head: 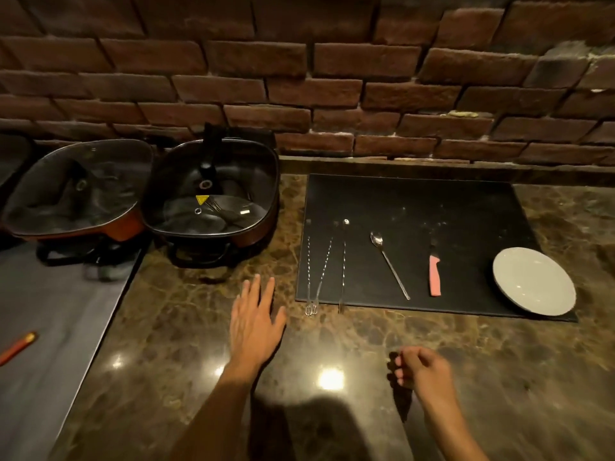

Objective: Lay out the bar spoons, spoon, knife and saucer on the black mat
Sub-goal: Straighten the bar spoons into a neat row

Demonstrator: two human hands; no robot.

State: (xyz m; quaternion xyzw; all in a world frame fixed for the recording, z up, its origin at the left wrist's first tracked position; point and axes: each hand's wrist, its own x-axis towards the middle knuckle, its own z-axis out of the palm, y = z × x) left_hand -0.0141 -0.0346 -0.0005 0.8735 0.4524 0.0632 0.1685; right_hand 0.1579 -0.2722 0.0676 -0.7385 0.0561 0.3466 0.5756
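Note:
A black mat (412,201) lies on the brown marble counter. On its left part three thin twisted bar spoons (324,264) lie side by side, their near ends poking past the mat's front edge. To their right lie a steel spoon (389,264), then a knife (434,276) with a pink handle, then a white saucer (534,281) at the mat's front right corner. My left hand (254,319) hovers flat with spread fingers over the counter, left of the mat. My right hand (421,367) is loosely curled and holds nothing, in front of the mat.
Two lidded electric pans (213,197) (76,191) stand at the back left against a brick wall. A grey lower surface at the left carries an orange tool (18,347). The counter (332,344) reflects lamps.

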